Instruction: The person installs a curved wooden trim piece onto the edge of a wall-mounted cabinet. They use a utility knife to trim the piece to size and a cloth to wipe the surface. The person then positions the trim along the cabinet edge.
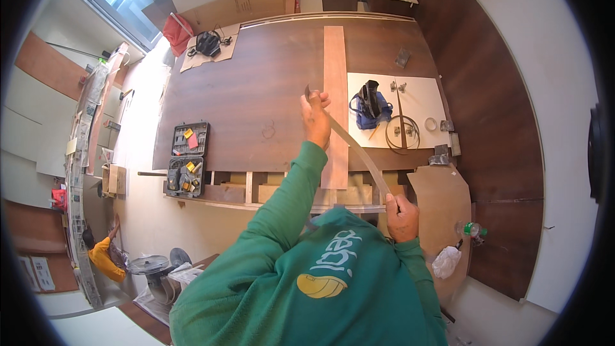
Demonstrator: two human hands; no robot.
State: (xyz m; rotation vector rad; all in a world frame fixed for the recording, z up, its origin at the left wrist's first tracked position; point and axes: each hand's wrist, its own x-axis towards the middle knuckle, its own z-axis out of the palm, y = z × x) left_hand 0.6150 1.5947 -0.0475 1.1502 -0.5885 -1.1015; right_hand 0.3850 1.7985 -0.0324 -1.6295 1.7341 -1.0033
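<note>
A thin, flexible strip (pixel 359 148) stretches on a slant between my two hands. My left hand (pixel 315 120) is closed round its far end, with a short dark tip sticking out past the fingers. My right hand (pixel 402 218) pinches the near end between thumb and fingers, close to the table's front edge. Under my left hand and the strip lies a long reddish wooden board (pixel 334 64), running from front to back across the dark brown tabletop (pixel 256 77).
Right of the board, a white panel (pixel 423 106) carries a blue bag (pixel 371 106), a coiled dark band (pixel 402 133) and small metal hinges. An opened toolbox (pixel 186 176) sits front left. A black corded tool (pixel 208 43) lies back left. A co-worker in yellow (pixel 106 259) is at lower left.
</note>
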